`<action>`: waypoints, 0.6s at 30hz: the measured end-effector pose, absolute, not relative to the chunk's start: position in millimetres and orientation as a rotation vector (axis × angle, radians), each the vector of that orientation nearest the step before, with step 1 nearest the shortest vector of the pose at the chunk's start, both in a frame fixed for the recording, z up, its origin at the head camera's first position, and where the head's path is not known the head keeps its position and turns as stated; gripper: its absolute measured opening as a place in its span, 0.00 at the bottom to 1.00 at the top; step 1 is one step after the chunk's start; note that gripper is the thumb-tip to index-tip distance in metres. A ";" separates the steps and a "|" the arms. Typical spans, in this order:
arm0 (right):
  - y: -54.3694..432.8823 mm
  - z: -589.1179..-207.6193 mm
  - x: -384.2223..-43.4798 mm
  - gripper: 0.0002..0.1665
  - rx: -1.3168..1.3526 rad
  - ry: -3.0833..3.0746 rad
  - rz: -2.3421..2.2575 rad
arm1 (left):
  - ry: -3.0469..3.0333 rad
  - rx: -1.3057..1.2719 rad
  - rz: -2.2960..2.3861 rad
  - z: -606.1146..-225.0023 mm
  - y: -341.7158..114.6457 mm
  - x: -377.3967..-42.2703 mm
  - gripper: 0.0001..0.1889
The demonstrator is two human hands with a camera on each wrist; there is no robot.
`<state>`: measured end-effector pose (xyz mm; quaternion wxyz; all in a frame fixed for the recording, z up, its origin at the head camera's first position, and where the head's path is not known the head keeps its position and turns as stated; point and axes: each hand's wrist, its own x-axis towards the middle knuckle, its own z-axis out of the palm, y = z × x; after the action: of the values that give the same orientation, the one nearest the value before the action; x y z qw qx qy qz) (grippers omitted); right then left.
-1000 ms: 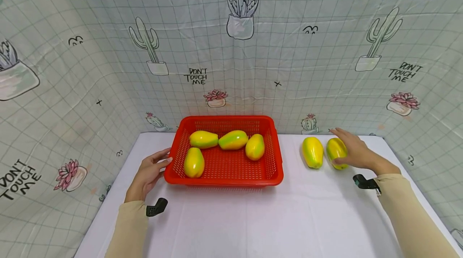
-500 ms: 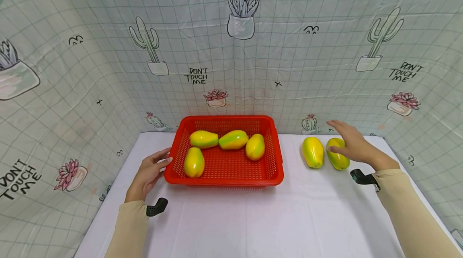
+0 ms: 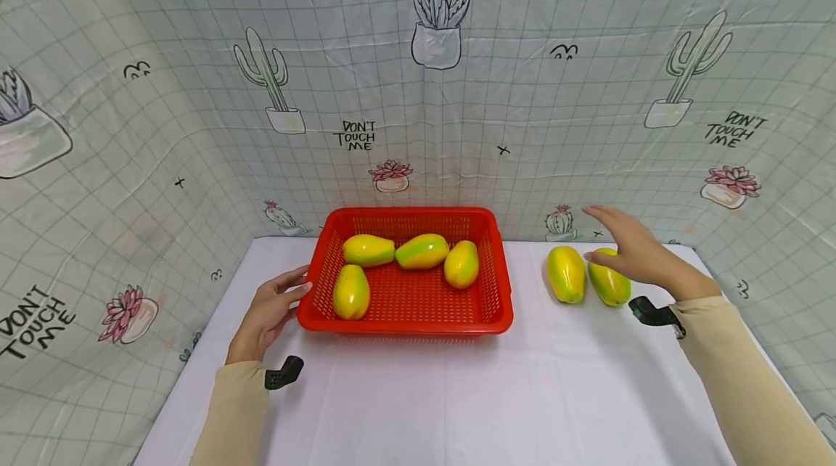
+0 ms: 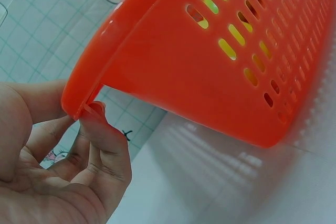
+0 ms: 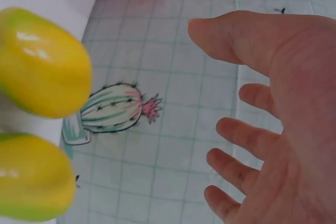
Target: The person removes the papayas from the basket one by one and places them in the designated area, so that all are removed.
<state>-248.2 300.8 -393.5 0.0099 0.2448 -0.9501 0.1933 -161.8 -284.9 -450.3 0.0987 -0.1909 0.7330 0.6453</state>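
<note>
A red plastic basket (image 3: 405, 332) stands on the table, holding several yellow-green papayas (image 3: 422, 252). At its left side, my left hand (image 3: 268, 313) pinches the rim; the left wrist view shows the thumb outside and a fingertip tucked under the rim (image 4: 100, 51). To the right of the basket, two more papayas lie side by side, the nearer one (image 3: 565, 275) and the outer one (image 3: 611, 283). Above the outer papaya hovers my right hand (image 3: 636, 252), fingers spread and holding nothing. It hides part of that fruit. In the right wrist view both papayas (image 5: 42, 61) sit apart from the hand.
A white cloth (image 3: 444, 401) covers the table. Close behind the basket rises a grid-patterned backdrop (image 3: 483, 103) with cactus prints, which also encloses the left and right sides. Each wrist carries a small black camera (image 3: 284, 372).
My right hand has lifted off the outer papaya and shifted slightly up and left, its fingers straightening. The left hand stays at the basket rim, and the fruit has not visibly moved.
</note>
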 end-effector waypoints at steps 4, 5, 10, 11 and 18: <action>289.8 -385.1 -247.9 0.49 0.804 -2.951 0.583 | 2.169 -0.570 1.906 -449.8 -284.9 -161.3 0.32; 286.5 -383.0 -247.5 0.49 0.818 -2.945 0.579 | 2.169 -0.572 1.905 -449.4 -284.7 -161.2 0.32; 267.4 -372.9 -244.7 0.47 0.884 -2.925 0.580 | 2.171 -0.571 1.902 -448.7 -284.8 -160.6 0.32; 263.3 -370.9 -244.1 0.46 0.893 -2.927 0.583 | 2.171 -0.571 1.902 -448.9 -284.8 -160.7 0.32; 240.0 -362.0 -242.9 0.46 0.947 -2.939 0.594 | 2.170 -0.572 1.900 -449.6 -284.8 -161.7 0.31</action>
<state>-242.9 240.0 -362.0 -0.0015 0.3011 -0.9347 0.1890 -161.7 -284.8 -449.6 0.1001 -0.1935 0.7343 0.6429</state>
